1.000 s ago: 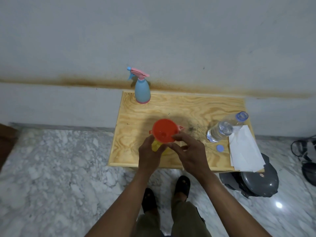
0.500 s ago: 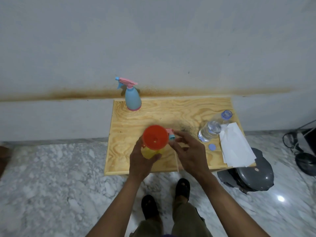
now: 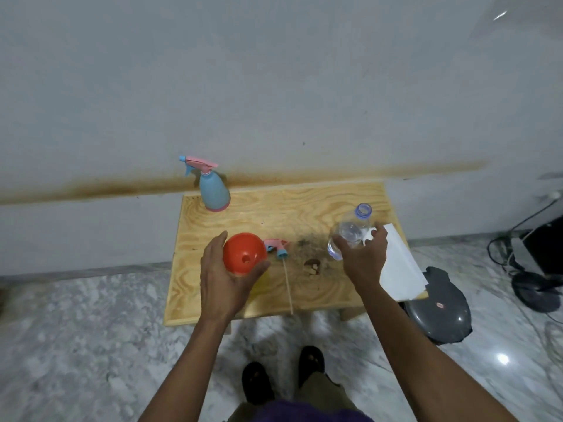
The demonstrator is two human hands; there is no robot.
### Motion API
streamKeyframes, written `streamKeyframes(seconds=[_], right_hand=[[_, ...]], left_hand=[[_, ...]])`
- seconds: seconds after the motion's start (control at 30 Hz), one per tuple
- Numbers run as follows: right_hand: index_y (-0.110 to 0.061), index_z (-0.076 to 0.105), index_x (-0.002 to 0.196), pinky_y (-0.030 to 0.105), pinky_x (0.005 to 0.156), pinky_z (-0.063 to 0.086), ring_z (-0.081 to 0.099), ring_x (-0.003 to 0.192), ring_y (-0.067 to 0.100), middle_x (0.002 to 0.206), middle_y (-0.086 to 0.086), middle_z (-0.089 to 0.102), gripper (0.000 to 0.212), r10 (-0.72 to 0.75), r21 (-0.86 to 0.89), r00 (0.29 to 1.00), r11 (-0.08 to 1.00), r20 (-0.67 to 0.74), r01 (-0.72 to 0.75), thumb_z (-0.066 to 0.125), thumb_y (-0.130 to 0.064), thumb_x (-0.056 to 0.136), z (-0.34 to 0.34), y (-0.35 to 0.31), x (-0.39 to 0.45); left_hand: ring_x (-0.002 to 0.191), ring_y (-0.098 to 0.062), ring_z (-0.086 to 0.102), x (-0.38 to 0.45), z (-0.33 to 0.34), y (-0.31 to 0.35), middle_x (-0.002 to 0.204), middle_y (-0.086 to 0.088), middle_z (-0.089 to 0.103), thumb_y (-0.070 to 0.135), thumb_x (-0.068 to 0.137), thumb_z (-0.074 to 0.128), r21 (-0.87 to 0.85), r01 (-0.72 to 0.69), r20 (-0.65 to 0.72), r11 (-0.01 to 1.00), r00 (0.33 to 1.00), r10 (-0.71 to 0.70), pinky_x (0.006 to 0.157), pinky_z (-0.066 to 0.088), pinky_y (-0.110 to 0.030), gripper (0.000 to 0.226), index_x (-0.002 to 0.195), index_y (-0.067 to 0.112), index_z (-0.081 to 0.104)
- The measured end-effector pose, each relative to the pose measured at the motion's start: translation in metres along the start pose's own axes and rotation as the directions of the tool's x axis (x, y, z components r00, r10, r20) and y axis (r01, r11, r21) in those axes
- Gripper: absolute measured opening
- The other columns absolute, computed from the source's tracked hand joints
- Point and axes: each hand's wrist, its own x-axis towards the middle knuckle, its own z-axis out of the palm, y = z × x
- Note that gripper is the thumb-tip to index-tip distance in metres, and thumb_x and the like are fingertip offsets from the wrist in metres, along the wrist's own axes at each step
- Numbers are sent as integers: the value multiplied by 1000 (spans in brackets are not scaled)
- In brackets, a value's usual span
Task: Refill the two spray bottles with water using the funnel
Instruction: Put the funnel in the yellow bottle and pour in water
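Observation:
An orange funnel (image 3: 243,254) sits in the neck of a yellow spray bottle (image 3: 261,280), which is almost hidden under it. My left hand (image 3: 222,278) grips that bottle just below the funnel, thumb on the left and fingers curled round the right. My right hand (image 3: 364,257) grips a clear, uncapped water bottle (image 3: 350,233), tilted above the wooden table (image 3: 304,205). The yellow bottle's pink and blue spray head (image 3: 275,246) lies on the table with its dip tube pointing toward me. A blue spray bottle (image 3: 213,193) with a pink trigger stands at the back left corner.
A white folded paper (image 3: 399,269) lies at the table's right edge. Dark stains mark the tabletop middle. On the marble floor to the right sit a dark grey lid-like object (image 3: 438,312) and black cables (image 3: 518,257). The wall is right behind the table.
My right hand left the funnel, moved right and took hold of the water bottle, lifting it. The removed spray head now shows on the table. My left hand stayed at the funnel.

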Motion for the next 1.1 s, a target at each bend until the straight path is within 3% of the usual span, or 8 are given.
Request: streamKeyframes(seconds=[0.13,0.23,0.4,0.47,0.6,0.7,0.87,1.1], right_hand=[[-17,32,149,36,100,40,49,131,29,144,8,50,101,30,-1,995,1000,99,-30,90,-38,68,2,10,22],[-26,42,140,39,87,46,61,115,33,126,9,64,97,41,48,987,998,156,-49,87,-59,61,4,19,32],[-23,39,141,33,91,42,58,121,31,134,10,61,81,-14,16,982,1000,189,11,85,-37,76,2,20,40],[-22,39,139,31,91,42,59,121,31,134,9,61,77,-60,11,975,998,213,59,83,-38,77,2,20,42],[-26,41,135,42,98,49,59,120,30,132,6,61,74,-166,-5,951,985,259,174,83,-41,76,-1,13,38],[-24,44,132,43,94,51,61,112,27,124,4,63,75,-282,21,920,958,272,288,84,-47,73,-6,-2,28],[-8,47,135,24,83,42,59,101,15,120,2,63,81,-508,65,787,851,350,521,88,-37,71,-11,-43,3],[-17,47,138,32,77,53,67,93,22,111,4,69,89,-558,41,498,692,664,721,87,-51,66,-5,-78,-6]], left_hand=[[128,-22,50,-3,6,2,142,1,50,55,65,86,57,14,-34,998,999,-12,105,46,-43,95,144,23,44],[128,-19,50,-6,8,7,141,1,51,50,66,87,62,36,-57,997,998,-32,104,45,-39,93,145,22,45],[132,-19,49,-8,11,10,146,0,50,50,68,87,81,70,-85,994,994,-64,108,44,-42,96,148,24,41],[133,-19,49,-9,12,11,148,0,49,51,68,86,78,93,-86,993,993,-86,109,44,-43,98,150,24,40],[133,-20,50,-12,12,11,147,0,50,54,68,86,85,99,-88,992,992,-91,108,45,-44,98,149,24,41],[131,-19,51,-13,11,10,145,1,51,69,62,78,77,100,-85,992,992,-93,107,47,-46,104,149,24,42],[130,-17,52,-11,8,6,144,4,52,72,62,76,57,72,-50,996,996,-69,104,49,-48,104,149,27,41],[129,-15,52,-4,-1,-2,143,6,52,66,65,80,60,29,35,998,999,-31,107,47,-44,101,149,26,40]])
